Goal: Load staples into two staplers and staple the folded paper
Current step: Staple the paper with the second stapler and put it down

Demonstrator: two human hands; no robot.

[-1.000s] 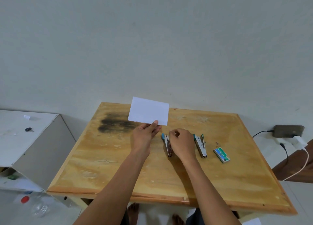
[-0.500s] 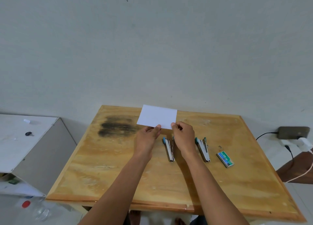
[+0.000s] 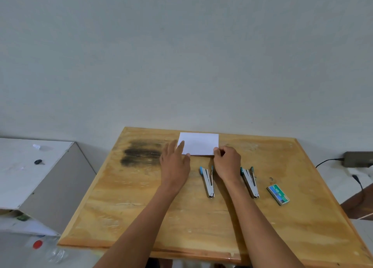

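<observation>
A folded white paper (image 3: 199, 143) lies flat near the far edge of the wooden table (image 3: 141, 197). My left hand (image 3: 174, 160) rests with straight fingers on the paper's left edge. My right hand (image 3: 227, 161) pinches the paper's near right corner. Two metal staplers with blue-green ends lie nearer to me: one stapler (image 3: 207, 181) between my wrists, the other stapler (image 3: 249, 181) right of my right wrist. A green staple box (image 3: 278, 194) lies to the right of that.
A dark burn mark (image 3: 141, 153) stains the table's far left. A white cabinet (image 3: 34, 172) stands to the left, with a plastic bottle (image 3: 48, 250) on the floor below it. A power adapter with cables (image 3: 357, 159) sits at the right by the wall.
The paper was held up by my left hand; it now lies flat on the table farther right. My right hand left the stapler area and took the paper's corner.
</observation>
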